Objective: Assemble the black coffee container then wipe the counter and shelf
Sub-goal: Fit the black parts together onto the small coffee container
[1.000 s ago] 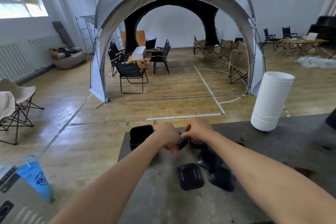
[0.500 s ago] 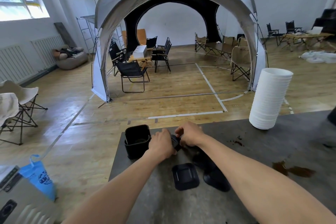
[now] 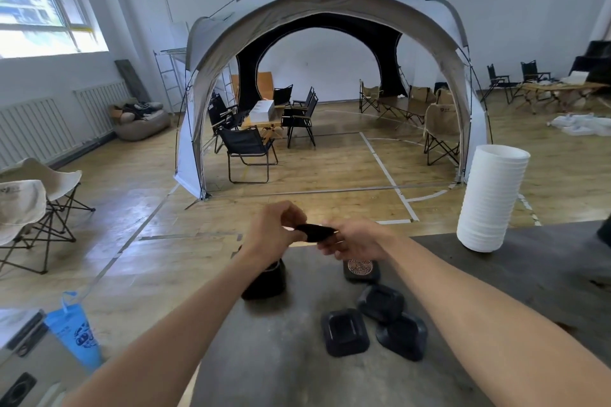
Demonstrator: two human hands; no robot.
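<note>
Both hands hold one small flat black container part (image 3: 314, 231) above the grey counter (image 3: 496, 274). My left hand (image 3: 276, 228) pinches its left end; my right hand (image 3: 355, 241) grips its right end. Under my left wrist stands the black container body (image 3: 266, 282), partly hidden by the arm. A black piece with a perforated metal disc (image 3: 361, 269) lies below my right hand. Three black lid-like parts lie nearer to me: one (image 3: 344, 331), a second (image 3: 381, 302), a third (image 3: 404, 335).
A tall stack of white cups (image 3: 492, 198) stands at the counter's far right. A blue paper cone (image 3: 74, 330) and a grey case (image 3: 29, 370) sit at the lower left. Beyond the counter are wooden floor, a domed tent (image 3: 317, 26) and folding chairs.
Both hands have lifted from the counter with the small black part held between them. The perforated piece below my right hand is now uncovered. The view has tilted up a little.
</note>
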